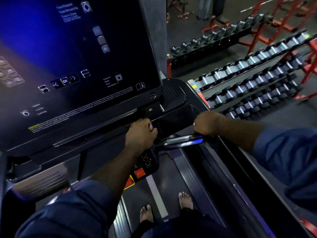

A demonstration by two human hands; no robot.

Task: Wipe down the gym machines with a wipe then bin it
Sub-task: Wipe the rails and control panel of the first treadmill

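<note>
I stand barefoot on a treadmill, facing its dark console [96, 103]. My left hand [140, 133] is curled at the console's lower edge, and a small blue thing [153, 128] shows between its fingers; I cannot tell what it is. My right hand [206, 123] grips the right end of the chrome handlebar [183, 141]. A scrap of white [194, 124] peeks out at its fingers, possibly the wipe, most of it hidden.
The treadmill belt [154, 191] runs under my feet, with a red stop button [139, 173] below the console. Dumbbell racks [253, 79] with red frames stand close on the right. A person stands far back at the top [204, 7].
</note>
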